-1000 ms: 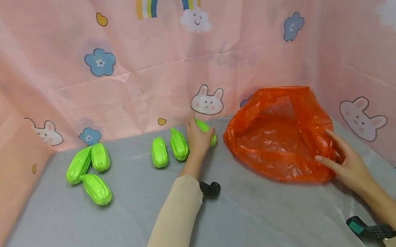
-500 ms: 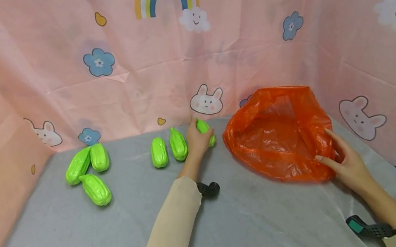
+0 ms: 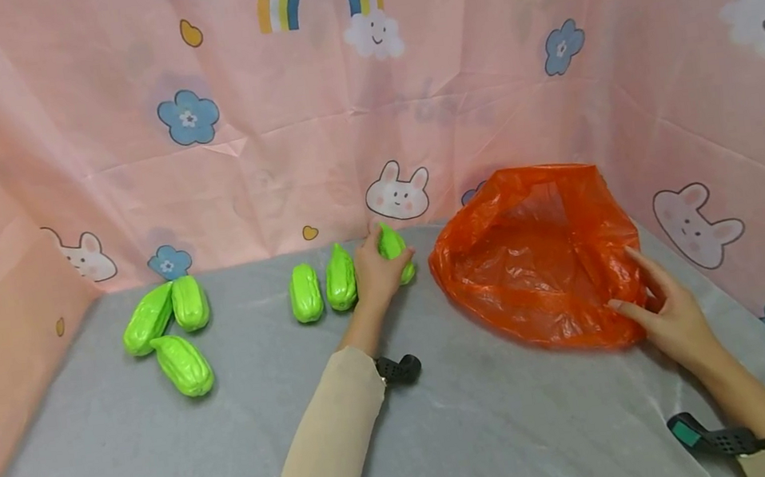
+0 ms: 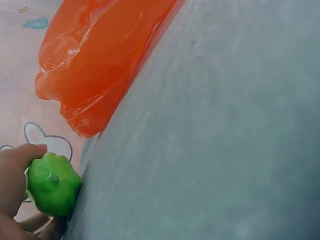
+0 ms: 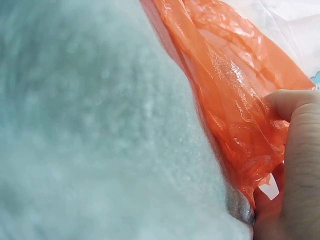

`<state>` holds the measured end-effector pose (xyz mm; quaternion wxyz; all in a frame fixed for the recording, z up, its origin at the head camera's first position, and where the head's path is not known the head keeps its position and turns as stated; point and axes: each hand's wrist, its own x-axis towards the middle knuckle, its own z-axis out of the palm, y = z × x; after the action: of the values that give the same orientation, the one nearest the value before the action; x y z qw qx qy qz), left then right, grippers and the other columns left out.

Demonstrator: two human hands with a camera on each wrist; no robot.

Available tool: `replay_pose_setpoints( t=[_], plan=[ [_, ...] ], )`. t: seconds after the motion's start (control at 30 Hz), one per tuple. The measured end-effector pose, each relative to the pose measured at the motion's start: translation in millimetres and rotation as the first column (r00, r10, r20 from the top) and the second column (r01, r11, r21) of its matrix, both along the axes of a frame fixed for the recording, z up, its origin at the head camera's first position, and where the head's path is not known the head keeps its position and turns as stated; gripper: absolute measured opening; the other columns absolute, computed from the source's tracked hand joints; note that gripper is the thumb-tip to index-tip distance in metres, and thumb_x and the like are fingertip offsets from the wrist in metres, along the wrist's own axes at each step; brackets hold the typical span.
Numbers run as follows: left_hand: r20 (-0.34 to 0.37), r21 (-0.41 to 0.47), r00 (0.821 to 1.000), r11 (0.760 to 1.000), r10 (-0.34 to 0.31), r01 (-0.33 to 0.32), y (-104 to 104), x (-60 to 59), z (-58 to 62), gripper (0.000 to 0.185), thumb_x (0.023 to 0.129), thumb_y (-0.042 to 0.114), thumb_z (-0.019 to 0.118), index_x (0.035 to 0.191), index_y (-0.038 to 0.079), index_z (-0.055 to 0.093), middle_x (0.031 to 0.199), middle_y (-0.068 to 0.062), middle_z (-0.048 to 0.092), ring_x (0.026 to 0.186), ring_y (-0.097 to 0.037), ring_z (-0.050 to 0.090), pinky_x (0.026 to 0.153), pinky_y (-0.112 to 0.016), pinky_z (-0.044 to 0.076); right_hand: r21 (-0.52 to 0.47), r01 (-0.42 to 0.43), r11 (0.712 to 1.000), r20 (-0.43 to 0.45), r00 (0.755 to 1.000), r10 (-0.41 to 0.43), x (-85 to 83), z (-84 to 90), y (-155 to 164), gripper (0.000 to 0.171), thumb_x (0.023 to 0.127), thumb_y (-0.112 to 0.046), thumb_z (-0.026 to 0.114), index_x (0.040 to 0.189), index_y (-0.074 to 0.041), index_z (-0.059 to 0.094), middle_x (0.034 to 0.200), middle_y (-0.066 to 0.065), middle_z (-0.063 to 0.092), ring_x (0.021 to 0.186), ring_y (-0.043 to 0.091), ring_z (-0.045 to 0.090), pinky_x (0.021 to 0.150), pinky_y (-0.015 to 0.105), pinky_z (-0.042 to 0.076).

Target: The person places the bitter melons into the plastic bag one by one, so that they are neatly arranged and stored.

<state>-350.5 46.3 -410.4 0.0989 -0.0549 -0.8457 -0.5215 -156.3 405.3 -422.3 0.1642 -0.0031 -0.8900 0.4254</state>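
Observation:
My left hand grips a bright green, ridged, pod-shaped toy vegetable at the back of the grey surface. In the left wrist view, the thumb lies over the blunt end of this green vegetable and other fingers curl beneath it. An orange-red plastic bag lies to the right with its mouth spread wide. At its right edge, my right hand holds the plastic; the right wrist view shows the thumb on one side of the bag and fingers below.
Two more green vegetables stand just left of my left hand. Farther left, three others lie in a loose group. Pink printed cloth walls border the grey surface at the back and sides.
The left hand has shifted very slightly left around the vegetable, so more of its green surface shows. The bag and the right hand keep their places; the head view has drifted a little.

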Motion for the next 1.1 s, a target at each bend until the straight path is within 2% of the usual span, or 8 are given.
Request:
replay_pose_setpoints(
  t=[0.23, 0.47, 0.57, 0.8, 1.1],
  plan=[
    [-0.004, 0.054, 0.999, 0.998, -0.033, 0.033, -2.5, 3.1, -0.9, 0.059, 0.087, 0.018, 0.077, 0.141, 0.004, 0.058, 0.144, -0.017, 0.059, 0.136, -0.033, 0.054, 0.116, -0.045, 0.043, 0.009, 0.001, 1.0, 0.008, 1.0, -0.001, 0.3, 0.8, 0.3, 0.08, 0.098, -0.017, 0.066, 0.163, -0.027, 0.019, 0.17, 0.001, 0.022, 0.14, -0.009, 0.032, 0.093, -0.006, 0.031],
    [-0.029, 0.034, 0.998, 0.998, -0.057, 0.058, -1.6, 3.9, -1.3, 0.05, 0.089, 0.015, 0.07, 0.138, 0.009, 0.062, 0.141, -0.013, 0.063, 0.131, -0.03, 0.059, 0.112, -0.044, 0.046, 0.014, 0.005, 1.0, 0.014, 1.0, -0.005, 0.7, 1.1, 0.8, 0.081, 0.098, -0.017, 0.066, 0.163, -0.027, 0.019, 0.17, 0.002, 0.022, 0.14, -0.009, 0.033, 0.093, -0.005, 0.031],
    [-0.031, 0.014, 0.997, 0.997, -0.07, 0.071, -1.4, 4.7, -1.4, 0.046, 0.091, 0.014, 0.066, 0.137, 0.009, 0.063, 0.143, -0.015, 0.061, 0.133, -0.031, 0.057, 0.112, -0.044, 0.046, 0.014, 0.008, 1.0, 0.018, 1.0, -0.008, 0.6, 1.1, 1.3, 0.081, 0.098, -0.018, 0.066, 0.163, -0.029, 0.019, 0.17, 0.002, 0.022, 0.14, -0.009, 0.033, 0.093, -0.005, 0.031],
    [-0.064, -0.039, 0.997, 0.998, -0.047, 0.045, -1.1, 4.2, -1.9, 0.038, 0.096, 0.014, 0.063, 0.134, 0.011, 0.067, 0.148, -0.024, 0.052, 0.138, -0.039, 0.05, 0.117, -0.049, 0.039, 0.008, 0.012, 1.0, 0.027, 1.0, -0.012, 0.9, 1.0, 2.9, 0.082, 0.098, -0.018, 0.065, 0.163, -0.03, 0.016, 0.17, 0.006, 0.021, 0.141, -0.006, 0.033, 0.093, -0.005, 0.031],
    [-0.055, -0.106, 0.998, 0.994, -0.021, 0.015, -3.1, 3.4, -2.4, 0.04, 0.102, 0.013, 0.042, 0.133, 0.015, 0.068, 0.144, -0.011, 0.06, 0.137, -0.028, 0.055, 0.113, -0.045, 0.045, 0.01, 0.004, 1.0, 0.026, 1.0, -0.004, 1.0, 1.8, 1.7, 0.083, 0.098, -0.017, 0.066, 0.163, -0.029, 0.016, 0.17, 0.009, 0.021, 0.145, 0.0, 0.033, 0.093, -0.005, 0.031]
  ],
)
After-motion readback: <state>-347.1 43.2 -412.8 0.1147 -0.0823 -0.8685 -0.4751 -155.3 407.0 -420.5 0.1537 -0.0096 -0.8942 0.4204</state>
